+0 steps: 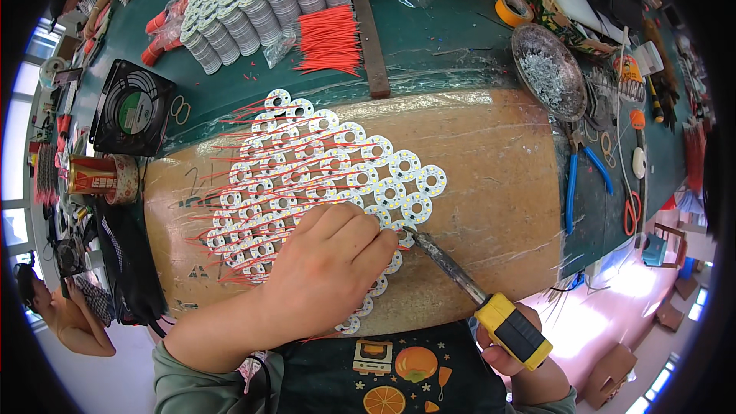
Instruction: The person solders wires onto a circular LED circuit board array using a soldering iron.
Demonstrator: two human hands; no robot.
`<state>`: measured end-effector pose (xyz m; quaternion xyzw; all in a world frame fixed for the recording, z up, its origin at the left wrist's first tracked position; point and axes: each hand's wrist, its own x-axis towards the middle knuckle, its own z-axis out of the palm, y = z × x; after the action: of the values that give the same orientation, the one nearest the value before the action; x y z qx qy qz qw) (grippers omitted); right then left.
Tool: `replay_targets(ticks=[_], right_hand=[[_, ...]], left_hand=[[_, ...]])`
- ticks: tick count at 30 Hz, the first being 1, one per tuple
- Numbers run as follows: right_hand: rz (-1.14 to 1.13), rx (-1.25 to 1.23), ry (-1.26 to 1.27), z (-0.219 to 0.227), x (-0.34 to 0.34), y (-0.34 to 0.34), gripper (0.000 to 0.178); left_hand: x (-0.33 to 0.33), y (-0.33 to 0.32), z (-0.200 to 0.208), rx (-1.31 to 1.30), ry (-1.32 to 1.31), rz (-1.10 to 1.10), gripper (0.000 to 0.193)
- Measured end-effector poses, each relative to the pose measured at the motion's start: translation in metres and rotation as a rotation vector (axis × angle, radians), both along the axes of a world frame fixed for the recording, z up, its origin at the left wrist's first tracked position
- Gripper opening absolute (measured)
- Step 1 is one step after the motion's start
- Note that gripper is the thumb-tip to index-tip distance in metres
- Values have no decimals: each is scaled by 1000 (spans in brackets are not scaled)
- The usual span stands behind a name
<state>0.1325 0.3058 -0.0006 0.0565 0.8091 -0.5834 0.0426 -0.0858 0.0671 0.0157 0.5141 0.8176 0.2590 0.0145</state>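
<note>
Rings (325,161) lie close-packed on the board (498,184), probably so the iron (460,277), clasped in the right hand (502,343), reaches each easily; the left hand (330,264) curls over them, its fingertips' hold hidden.

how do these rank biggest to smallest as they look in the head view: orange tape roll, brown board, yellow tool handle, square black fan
1. Brown board
2. Square black fan
3. Yellow tool handle
4. Orange tape roll
</note>
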Motion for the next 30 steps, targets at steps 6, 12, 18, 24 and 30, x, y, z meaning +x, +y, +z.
replay_targets(ticks=[6, 12, 18, 24, 30], right_hand=[[-26, -9, 34, -4, 3, 0, 44], [-23, 7, 84, -13, 12, 4, 42], [43, -94, -15, -10, 18, 14, 37], [-33, -58, 39, -9, 16, 9, 39], [-57, -56, 9, -6, 17, 6, 38]], left_hand=[[1, -1, -2, 5, 3, 6, 30], [1, 0, -2, 15, 4, 7, 29], [1, 1, -3, 30, 7, 13, 29], [2, 1, -1, 62, -1, 53, 30], [5, -5, 1, 0, -22, -13, 32]])
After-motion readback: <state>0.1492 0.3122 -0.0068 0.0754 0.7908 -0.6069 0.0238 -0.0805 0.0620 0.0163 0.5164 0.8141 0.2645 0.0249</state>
